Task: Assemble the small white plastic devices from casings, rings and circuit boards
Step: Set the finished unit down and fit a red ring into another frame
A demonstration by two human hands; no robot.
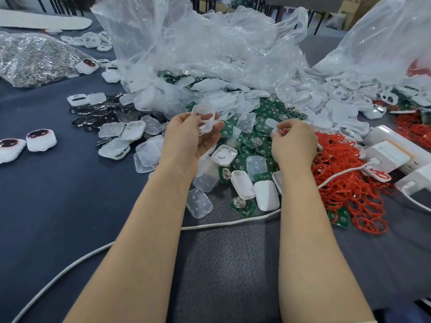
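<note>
Judging by a few finished devices (41, 140) set aside, little is done; a casing (203, 120) is gripped in the left hand (186, 138), a red ring (283, 132) pinched by the right hand (294, 143), above heaped circuit boards (264, 113).

White cable (233, 222) across blue tablecloth (58, 206); white chargers (387, 155) right; crumpled clear bags (210, 43) behind.

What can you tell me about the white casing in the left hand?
The casing is a small white plastic shell, rounded-rectangular, thin-walled and slightly translucent, with a raised rim and openings through which fingers show. The left hand holds it tilted, hollow side toward the camera, thumb and fingers curled round its edges, above the pile of circuit boards. The right hand, pinching a red ring, does not touch it.
</note>
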